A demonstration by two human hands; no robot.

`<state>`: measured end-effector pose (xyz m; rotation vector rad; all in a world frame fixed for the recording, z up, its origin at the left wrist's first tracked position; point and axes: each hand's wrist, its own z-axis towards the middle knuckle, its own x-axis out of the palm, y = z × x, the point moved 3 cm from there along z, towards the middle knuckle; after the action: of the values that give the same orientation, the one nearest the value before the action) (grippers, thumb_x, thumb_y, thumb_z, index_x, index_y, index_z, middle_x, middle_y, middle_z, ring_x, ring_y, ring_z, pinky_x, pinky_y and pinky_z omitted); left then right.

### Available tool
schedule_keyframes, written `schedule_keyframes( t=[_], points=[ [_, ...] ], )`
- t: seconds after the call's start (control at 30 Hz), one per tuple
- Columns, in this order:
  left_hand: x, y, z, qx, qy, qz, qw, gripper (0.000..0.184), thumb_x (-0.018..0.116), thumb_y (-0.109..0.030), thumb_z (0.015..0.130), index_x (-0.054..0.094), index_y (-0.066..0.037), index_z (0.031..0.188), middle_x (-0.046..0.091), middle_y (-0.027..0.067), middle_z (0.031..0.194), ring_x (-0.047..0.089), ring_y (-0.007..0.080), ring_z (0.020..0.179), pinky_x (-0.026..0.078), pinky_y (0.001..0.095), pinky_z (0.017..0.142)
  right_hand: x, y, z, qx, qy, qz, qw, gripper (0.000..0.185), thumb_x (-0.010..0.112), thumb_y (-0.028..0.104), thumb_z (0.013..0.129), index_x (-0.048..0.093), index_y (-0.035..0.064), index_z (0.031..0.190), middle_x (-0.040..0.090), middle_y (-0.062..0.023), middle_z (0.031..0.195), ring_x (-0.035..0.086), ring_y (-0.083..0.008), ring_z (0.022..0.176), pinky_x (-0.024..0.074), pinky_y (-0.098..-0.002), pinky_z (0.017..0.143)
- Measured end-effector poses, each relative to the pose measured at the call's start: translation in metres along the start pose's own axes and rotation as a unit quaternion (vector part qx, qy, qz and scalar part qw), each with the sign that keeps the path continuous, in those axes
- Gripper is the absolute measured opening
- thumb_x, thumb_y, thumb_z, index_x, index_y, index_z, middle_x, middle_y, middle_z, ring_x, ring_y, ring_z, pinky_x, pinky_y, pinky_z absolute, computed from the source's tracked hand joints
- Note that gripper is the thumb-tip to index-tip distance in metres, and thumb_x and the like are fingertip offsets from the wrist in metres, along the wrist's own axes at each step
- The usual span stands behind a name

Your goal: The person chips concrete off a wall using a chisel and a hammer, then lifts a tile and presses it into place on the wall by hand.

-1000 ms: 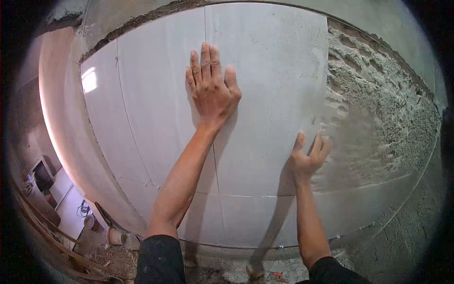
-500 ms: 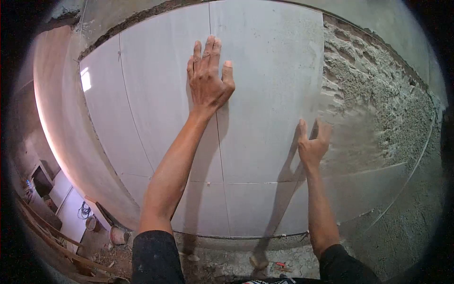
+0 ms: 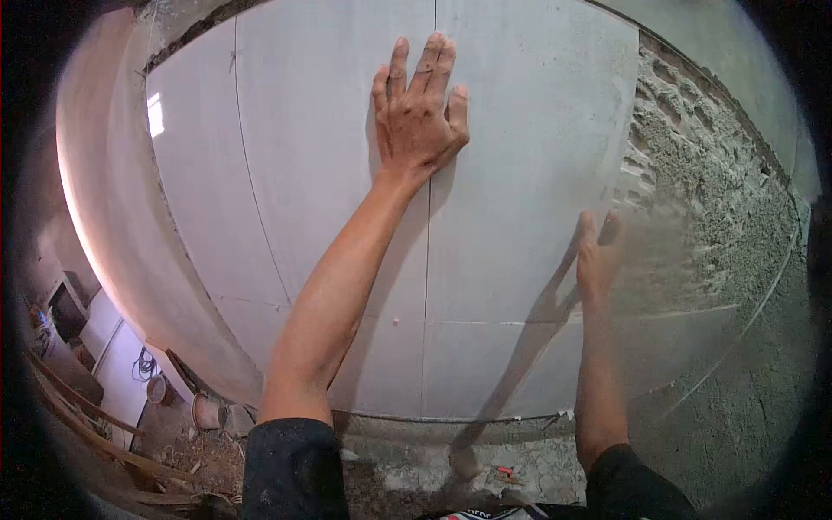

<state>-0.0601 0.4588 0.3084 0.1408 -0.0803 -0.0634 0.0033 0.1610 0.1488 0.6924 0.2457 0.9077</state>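
Observation:
My left hand (image 3: pixel 422 126) lies flat against the wall with its fingers spread, over the upright seam between two large pale tiles. The right-hand tile (image 3: pixel 529 156) reaches to the rough mortar. The tile left of the seam (image 3: pixel 303 113) is under part of my palm and fingers. Lower down, my right hand (image 3: pixel 598 264) is at that right-hand tile's right edge, thumb and fingers apart and pointing up; it looks smeared, and whether it touches the edge I cannot tell. Below runs a row of shorter tiles (image 3: pixel 494 368), with a small spacer-like bit (image 3: pixel 396 321) near the joint.
Ridged mortar (image 3: pixel 693 165) covers the wall on the right, with a pale cord (image 3: pixel 737 347) beyond it. A curved plastered wall edge (image 3: pixel 113 199) stands at left. Buckets (image 3: pixel 208 412), a coiled cable (image 3: pixel 144 365) and wooden boards (image 3: pixel 95 433) lie low at left. Small red tool (image 3: pixel 505 471) on the floor.
The view has shifted, so the tiles sit further right and slightly higher. My left hand stays flat at the seam, a little further onto the left tile. My right hand remains near the tile's edge.

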Motion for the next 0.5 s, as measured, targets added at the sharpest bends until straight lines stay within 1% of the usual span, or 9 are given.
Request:
schedule_keyframes(
  t=[0.13,0.23,0.33,0.43,0.5],
  points=[
    [-0.004,0.011,0.005,0.015,0.023,-0.005,1.000,0.057,0.050,-0.033,0.100,0.047,-0.017,0.154,0.045,0.0036,0.160,0.032,0.0343,0.151,0.024,0.0551,0.122,-0.007,0.011,0.002,0.003,0.036,-0.032,0.999,0.056,0.081,0.036,0.090,0.060,-0.0032,0.124,0.061,-0.0175,0.118,0.064,-0.0252,0.107,0.0527,-0.0418,0.092],
    [-0.007,0.023,0.019,0.053,0.023,0.010,0.998,0.056,0.051,-0.034,0.100,0.049,-0.018,0.153,0.044,0.0039,0.161,0.033,0.0351,0.151,0.025,0.0556,0.122,-0.013,0.021,0.001,0.006,0.048,-0.046,0.998,0.060,0.082,0.037,0.088,0.059,-0.0044,0.125,0.060,-0.0185,0.116,0.063,-0.0269,0.107,0.0525,-0.0423,0.092],
    [-0.004,0.027,0.047,0.104,-0.009,0.060,0.993,0.052,0.052,-0.041,0.102,0.056,-0.020,0.149,0.046,0.0029,0.158,0.033,0.0336,0.149,0.025,0.0544,0.121,-0.009,0.006,0.009,-0.038,0.065,-0.063,0.995,0.063,0.083,0.038,0.087,0.058,-0.0050,0.127,0.060,-0.0197,0.117,0.064,-0.0272,0.104,0.0536,-0.0416,0.089],
    [-0.006,0.037,0.091,0.062,0.109,0.066,0.990,0.074,0.059,-0.052,0.100,0.040,-0.008,0.156,0.038,0.0133,0.162,0.034,0.0372,0.149,0.026,0.0557,0.123,-0.009,0.014,0.006,-0.053,0.047,-0.115,0.991,0.064,0.084,0.037,0.087,0.058,-0.0048,0.128,0.061,-0.0209,0.117,0.064,-0.0274,0.102,0.0548,-0.0415,0.087],
    [-0.011,0.033,0.112,0.031,0.121,0.027,0.992,0.073,0.064,-0.047,0.097,0.041,-0.010,0.155,0.039,0.0124,0.162,0.033,0.0370,0.149,0.026,0.0553,0.123,-0.015,0.022,0.007,-0.013,0.076,-0.092,0.993,0.064,0.084,0.036,0.087,0.058,-0.0041,0.128,0.062,-0.0204,0.116,0.066,-0.0275,0.101,0.0561,-0.0411,0.085]
  ],
)
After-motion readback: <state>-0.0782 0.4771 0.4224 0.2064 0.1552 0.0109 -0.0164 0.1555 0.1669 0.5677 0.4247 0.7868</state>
